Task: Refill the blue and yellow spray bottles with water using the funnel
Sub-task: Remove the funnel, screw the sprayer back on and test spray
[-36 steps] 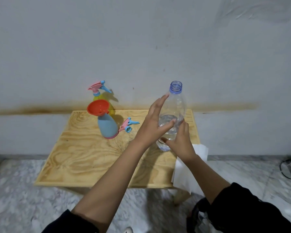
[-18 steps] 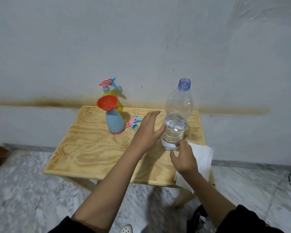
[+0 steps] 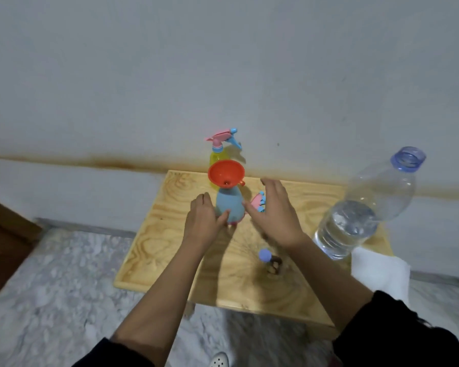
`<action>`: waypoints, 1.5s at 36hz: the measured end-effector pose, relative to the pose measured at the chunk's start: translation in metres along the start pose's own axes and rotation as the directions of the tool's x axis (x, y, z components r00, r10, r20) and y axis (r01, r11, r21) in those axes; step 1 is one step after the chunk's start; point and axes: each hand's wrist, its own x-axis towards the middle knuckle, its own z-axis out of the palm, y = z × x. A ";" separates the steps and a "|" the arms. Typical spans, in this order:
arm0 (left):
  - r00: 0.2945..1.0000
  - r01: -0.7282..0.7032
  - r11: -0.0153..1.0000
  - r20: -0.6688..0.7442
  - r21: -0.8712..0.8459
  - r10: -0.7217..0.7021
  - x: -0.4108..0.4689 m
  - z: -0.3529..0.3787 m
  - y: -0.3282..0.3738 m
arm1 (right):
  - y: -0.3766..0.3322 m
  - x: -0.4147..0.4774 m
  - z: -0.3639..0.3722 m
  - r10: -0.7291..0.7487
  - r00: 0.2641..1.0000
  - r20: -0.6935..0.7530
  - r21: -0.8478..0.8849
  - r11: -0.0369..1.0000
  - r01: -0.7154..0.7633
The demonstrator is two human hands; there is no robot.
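The blue spray bottle stands on the wooden table with the orange funnel seated in its open neck. My left hand grips the bottle's lower left side, thumb across its front. My right hand hovers just right of the bottle, fingers spread and blurred, holding nothing. It partly covers the detached pink and blue spray head lying on the table. Behind the blue bottle stands the yellow spray bottle with its spray head on.
A clear water bottle, uncapped and partly filled, stands at the table's right edge. Its blue cap lies on the table under my right forearm. A white paper towel hangs over the right front corner. The wall runs close behind.
Both hands left the water bottle and moved left to the blue spray bottle. My left hand now grips it and my right hand is beside it. The camera moved closer.
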 end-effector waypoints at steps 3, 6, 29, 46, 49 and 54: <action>0.997 -0.063 0.998 0.036 -0.017 0.063 0.021 0.002 -0.010 | -0.022 0.032 0.008 -0.036 0.998 -0.044 -0.003 0.999 0.036; 0.992 -0.109 0.992 0.063 -0.066 0.113 0.041 0.008 -0.016 | -0.035 0.056 0.017 -0.019 1.000 -0.014 -0.024 1.000 0.019; 0.949 -0.173 0.779 0.109 -0.603 0.295 0.071 0.042 -0.037 | -0.035 0.083 0.051 0.142 0.979 0.149 0.092 0.983 -0.157; 0.958 -0.114 0.694 0.105 -0.711 0.265 0.076 0.061 -0.044 | -0.040 0.079 0.046 0.163 0.975 0.154 0.109 0.977 -0.181; 0.959 -0.154 0.696 0.063 -0.701 0.275 0.071 0.055 -0.042 | -0.040 0.079 0.045 0.162 0.977 0.139 0.115 0.977 -0.178; 0.961 -0.172 0.724 0.049 -0.668 0.274 0.069 0.052 -0.041 | -0.044 0.076 0.039 0.168 0.982 0.081 0.162 0.970 -0.179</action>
